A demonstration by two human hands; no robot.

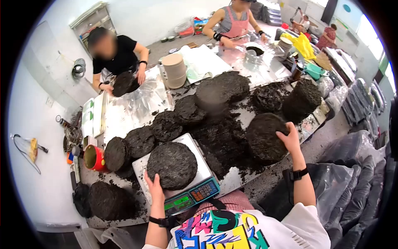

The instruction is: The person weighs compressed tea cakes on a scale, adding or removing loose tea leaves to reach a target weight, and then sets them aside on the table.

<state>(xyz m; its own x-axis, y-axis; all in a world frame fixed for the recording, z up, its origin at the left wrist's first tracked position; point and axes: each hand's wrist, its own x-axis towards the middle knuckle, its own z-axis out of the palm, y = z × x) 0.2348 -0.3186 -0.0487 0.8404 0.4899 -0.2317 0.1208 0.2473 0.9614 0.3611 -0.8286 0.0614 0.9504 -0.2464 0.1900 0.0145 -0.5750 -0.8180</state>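
A flat, round cake of dark, crumbly material [172, 165] lies on the steel pan of a digital scale [143, 166] in front of me. My left hand [155, 190] grips its near left edge, thumb on top. On the right, my right hand [291, 140] is closed on the rim of a second dark round cake [265, 139], which is tilted up on edge. Between the two cakes rises a heap of loose dark material [217, 141]. The scale's keypad [203, 191] and lit green display [177, 203] face me.
More dark cakes [166, 125] run in a row behind the scale. A red tin [95, 158] stands at the left. Across the table, one person [118, 58] handles a dark disc and another [234, 20] works over clear film. Filled plastic bags [352, 195] pile up at the right.
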